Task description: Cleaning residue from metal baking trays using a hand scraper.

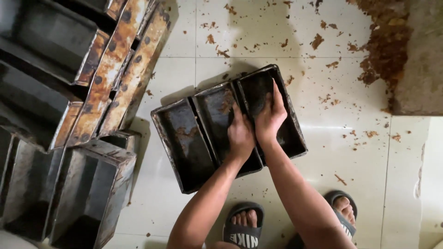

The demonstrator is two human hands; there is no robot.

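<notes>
Gripping one three-compartment baking tin (184, 138) two-handed

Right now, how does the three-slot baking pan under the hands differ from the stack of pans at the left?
The three-slot pan lies flat and alone on the tiled floor, while the stacked pans lean piled on one another. The left hand and right hand rest in the three-slot pan; nobody touches the stacked pans. The stacked pans show rusty orange rims; the three-slot pan's rim looks dark. Both are dark, worn metal.
</notes>
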